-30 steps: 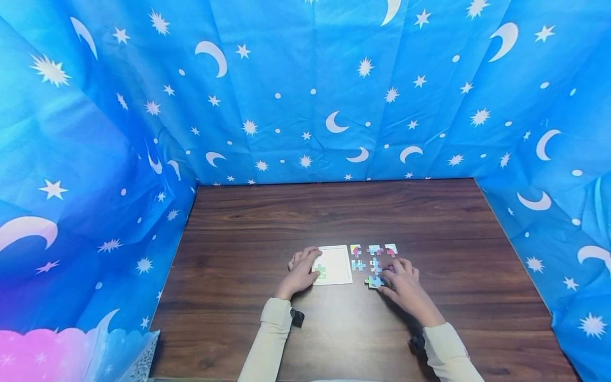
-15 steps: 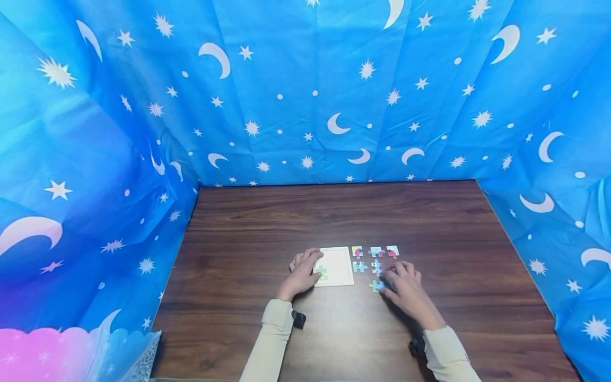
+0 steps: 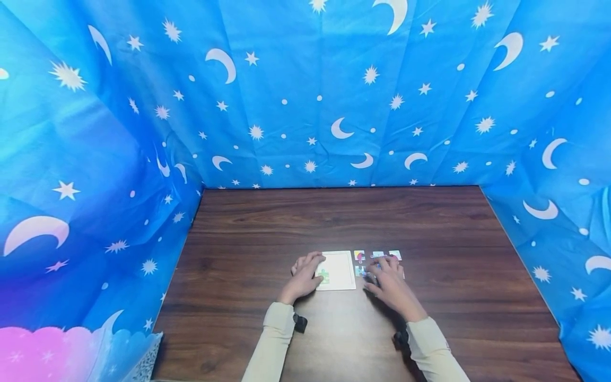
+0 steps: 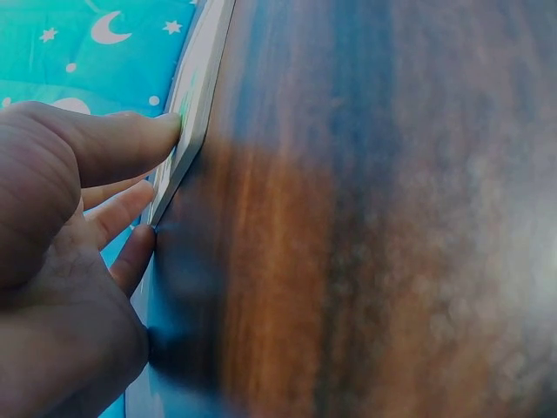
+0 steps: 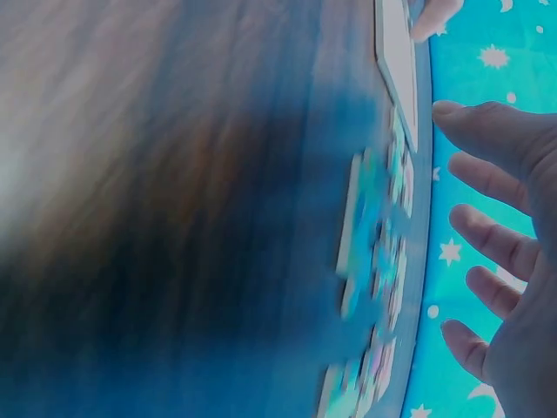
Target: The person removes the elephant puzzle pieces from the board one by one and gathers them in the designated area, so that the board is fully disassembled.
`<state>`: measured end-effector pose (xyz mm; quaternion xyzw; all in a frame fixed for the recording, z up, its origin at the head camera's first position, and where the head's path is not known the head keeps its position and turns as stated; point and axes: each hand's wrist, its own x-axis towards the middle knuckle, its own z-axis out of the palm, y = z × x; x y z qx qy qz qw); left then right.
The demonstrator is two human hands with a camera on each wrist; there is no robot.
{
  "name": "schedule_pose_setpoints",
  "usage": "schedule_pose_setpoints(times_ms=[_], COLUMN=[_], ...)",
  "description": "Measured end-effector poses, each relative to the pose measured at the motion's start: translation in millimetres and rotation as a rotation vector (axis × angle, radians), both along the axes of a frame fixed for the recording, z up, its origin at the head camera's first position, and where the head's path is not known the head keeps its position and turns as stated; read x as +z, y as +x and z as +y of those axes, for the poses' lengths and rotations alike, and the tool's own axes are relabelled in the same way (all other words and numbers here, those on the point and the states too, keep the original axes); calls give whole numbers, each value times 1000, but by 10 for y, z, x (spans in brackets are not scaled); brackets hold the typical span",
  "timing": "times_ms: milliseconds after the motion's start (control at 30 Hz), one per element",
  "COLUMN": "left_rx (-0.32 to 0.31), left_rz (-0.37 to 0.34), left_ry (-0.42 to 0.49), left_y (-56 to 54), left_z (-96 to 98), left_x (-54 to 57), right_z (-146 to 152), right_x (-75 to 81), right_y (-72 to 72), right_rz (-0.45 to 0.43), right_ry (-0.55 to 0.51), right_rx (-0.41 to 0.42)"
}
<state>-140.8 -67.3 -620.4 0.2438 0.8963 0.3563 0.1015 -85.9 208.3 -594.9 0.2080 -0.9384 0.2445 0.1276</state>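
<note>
A white square puzzle tray (image 3: 341, 270) lies on the table with a green jigsaw piece (image 3: 324, 276) in its near left corner. My left hand (image 3: 305, 276) holds the tray's left side, thumb and forefinger at its edge; in the left wrist view the thumb (image 4: 130, 144) touches the rim. My right hand (image 3: 389, 281) hovers over loose jigsaw pieces right of the tray, fingers spread and apart from them in the right wrist view. A yellow-and-red piece (image 3: 359, 256) and a blue piece (image 3: 360, 271) show beside the tray. The hand hides others.
The brown wooden table (image 3: 258, 223) extends around the tray. Blue cloth (image 3: 286, 106) with moons and stars hangs behind and at both sides. A pink-and-blue scalloped cloth (image 3: 71, 355) is at the lower left.
My right hand has left the nearest blue-green piece, shifting left and lifting over the pieces. My left hand stays at the tray. The head view has tilted slightly.
</note>
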Motion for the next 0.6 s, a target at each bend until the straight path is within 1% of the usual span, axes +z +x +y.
schedule_pose_setpoints(times_ms=[100,200,367,467,600], left_rx=[0,-2,-3,-1,3], left_rz=[1,-11,-34,-13,24], left_ry=[1,-7,-30,-28,-25], left_y=[3,4,-7,-17,-34], left_z=[-11,-10,-14,-15,-14], left_x=[16,6,-1,-17,-89], right_z=[-109,-225,-444,-568,-709], right_x=[0,-28,-84,-89,-91], right_y=[-68,-129,-214,-259,-321], right_rz=[5,-12,-56,-79,-96], right_ry=[6,8,-5,1,6], right_rx=[7,26,85,105,133])
